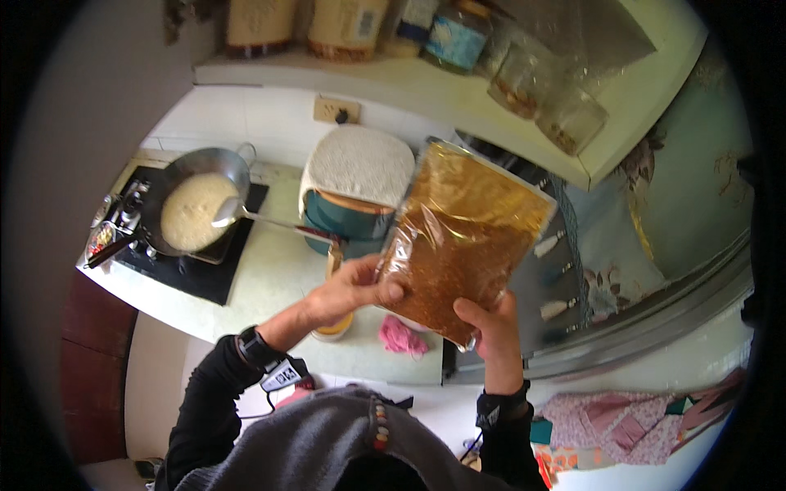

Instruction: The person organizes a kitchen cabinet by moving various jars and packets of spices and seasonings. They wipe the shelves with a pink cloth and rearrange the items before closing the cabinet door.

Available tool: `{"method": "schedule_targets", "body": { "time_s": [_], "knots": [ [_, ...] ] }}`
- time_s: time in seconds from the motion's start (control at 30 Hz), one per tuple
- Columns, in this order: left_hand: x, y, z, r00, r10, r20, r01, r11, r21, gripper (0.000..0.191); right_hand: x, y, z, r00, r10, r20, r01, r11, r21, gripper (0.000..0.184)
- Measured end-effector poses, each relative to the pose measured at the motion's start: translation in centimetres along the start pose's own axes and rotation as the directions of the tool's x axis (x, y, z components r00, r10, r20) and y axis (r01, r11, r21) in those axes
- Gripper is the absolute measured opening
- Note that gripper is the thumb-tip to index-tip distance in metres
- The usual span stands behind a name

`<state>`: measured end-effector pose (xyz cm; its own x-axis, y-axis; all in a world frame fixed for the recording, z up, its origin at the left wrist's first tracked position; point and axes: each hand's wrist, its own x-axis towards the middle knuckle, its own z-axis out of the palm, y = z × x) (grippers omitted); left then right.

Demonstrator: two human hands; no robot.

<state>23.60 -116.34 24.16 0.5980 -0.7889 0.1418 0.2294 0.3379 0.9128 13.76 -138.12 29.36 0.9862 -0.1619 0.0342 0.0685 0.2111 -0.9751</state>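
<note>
Both my hands grip a clear plastic packet of reddish-brown contents, with a gold-coloured upper part, tilted above the counter. My left hand pinches its lower left edge, thumb on the front. My right hand holds the lower right corner, thumb also in front. Left of the packet, a metal ladle has its bowl over the wok's rim area, its dark handle reaching towards my left hand. A short wooden piece shows just above that hand; whether it joins the ladle, I cannot tell.
A wok of pale bubbling liquid sits on a black cooktop. Behind my left hand stands a green appliance under a white towel. A pink cloth lies on the counter. Jars line the overhead shelf.
</note>
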Motion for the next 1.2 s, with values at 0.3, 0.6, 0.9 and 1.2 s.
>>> {"method": "schedule_targets", "body": {
  "time_s": [0.3, 0.6, 0.9, 1.2],
  "knots": [
    [0.7, 2.9, 1.3, 0.994, 0.096, 0.049, -0.096, 0.995, -0.012, 0.042, 0.2, -2.1, 0.2, 0.981, -0.187, 0.051, 0.191, 0.978, -0.087, 0.05],
    [0.9, 7.8, 1.5, 0.978, 0.169, 0.125, -0.194, 0.954, 0.228, 0.046, 0.1, -5.0, -2.4, 0.891, -0.436, -0.13, 0.444, 0.895, 0.041, 0.064],
    [1.2, 11.8, 0.9, 0.983, 0.108, 0.15, -0.145, 0.954, 0.262, 0.043, 0.3, -8.2, -1.7, 0.912, -0.41, -0.016, 0.41, 0.912, -0.024, 0.069],
    [1.9, 13.7, 0.2, 0.988, 0.059, 0.145, -0.1, 0.951, 0.294, 0.045, 0.6, -9.5, 0.5, 0.942, -0.32, -0.103, 0.31, 0.945, -0.1, 0.064]
  ]
}}
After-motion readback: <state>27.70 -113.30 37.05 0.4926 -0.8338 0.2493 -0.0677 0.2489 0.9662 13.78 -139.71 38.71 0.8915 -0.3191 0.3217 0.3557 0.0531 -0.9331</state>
